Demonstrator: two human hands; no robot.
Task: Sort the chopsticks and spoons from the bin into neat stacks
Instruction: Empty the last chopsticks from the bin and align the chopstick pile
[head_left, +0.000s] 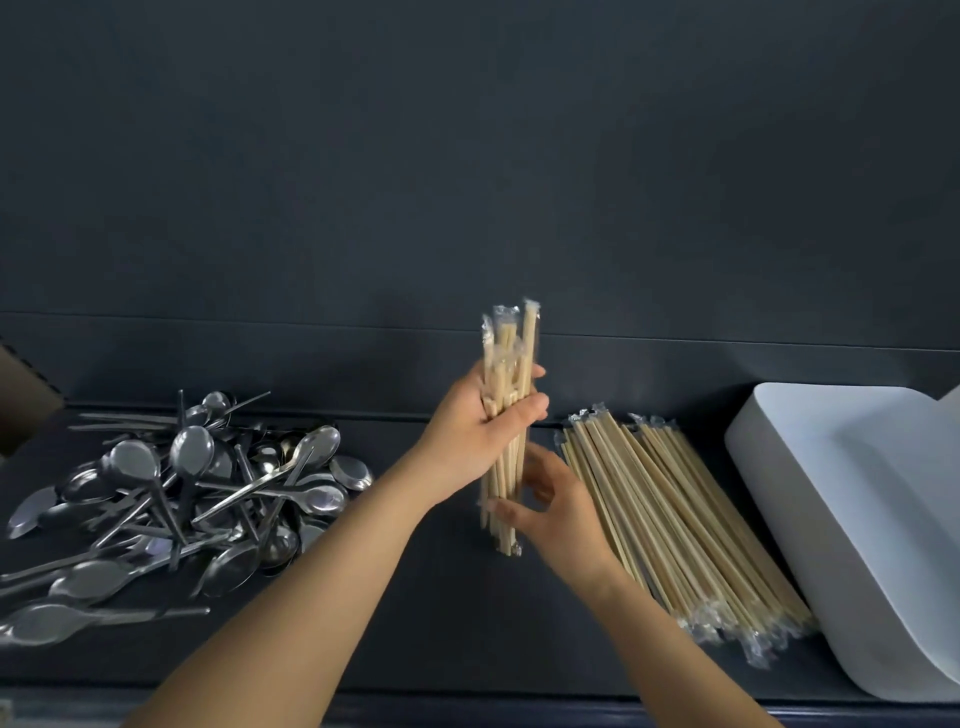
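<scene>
Chopsticks in clear wrappers already lie as a fairly tidy stack of chopsticks (675, 519) on the right side of the table (415, 639), all pointing the same way and just beside the white bin (857, 519), whose inside cannot be seen from here. The spoons (208, 493) are out on the left side of the table but form only a loose, tangled heap, bowls and handles crossing in every direction. By this judgement the chopstick half of the job is well advanced, and the spoon half is hardly begun as stacking goes. One bundle of chopsticks (511, 364) is not yet on the stack: it stands nearly upright between the two piles, its lower end apparently resting on the table. The left grip (483, 426) is wrapped round the bundle's middle, palm toward the camera, fingers curled across the front. The right grip (556, 509) sits lower, with the thumb laid across the front near the foot and the fingers curved round the far side, so it too seems to grasp the bundle. Both forearms reach in from the near edge.
</scene>
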